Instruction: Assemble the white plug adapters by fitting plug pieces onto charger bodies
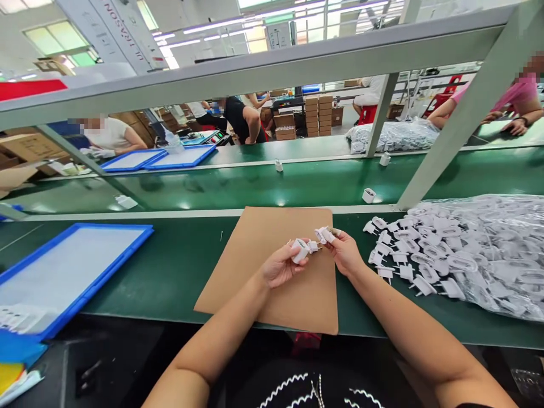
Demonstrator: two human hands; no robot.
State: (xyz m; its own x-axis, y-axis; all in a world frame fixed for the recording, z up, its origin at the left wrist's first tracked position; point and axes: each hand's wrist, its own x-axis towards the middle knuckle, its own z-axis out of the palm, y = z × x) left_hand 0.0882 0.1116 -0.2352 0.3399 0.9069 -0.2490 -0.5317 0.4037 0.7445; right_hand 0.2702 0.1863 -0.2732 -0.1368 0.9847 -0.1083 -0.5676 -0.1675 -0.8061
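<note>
My left hand [280,267] is closed around a white charger housing [300,250], held above a brown cardboard sheet [272,309]. At that housing's right side is a small white plug piece [313,246] with metal pins; whether it is joined to the housing I cannot tell. Just to the right, my right hand [347,252] pinches white plug pieces [324,234] between thumb and fingers; their exact number is unclear. The two hands are close together but apart. Right of my right hand lies a heap of white two-pin plug pieces [425,255], spilling from a clear plastic bag [505,255].
A blue-rimmed tray [117,249] with white pieces lies at left. Beyond the bench, a green conveyor belt [238,184] carries scattered chargers, including a white housing [369,195]. A metal frame post [450,124] slants at right. Several people sit across the belt.
</note>
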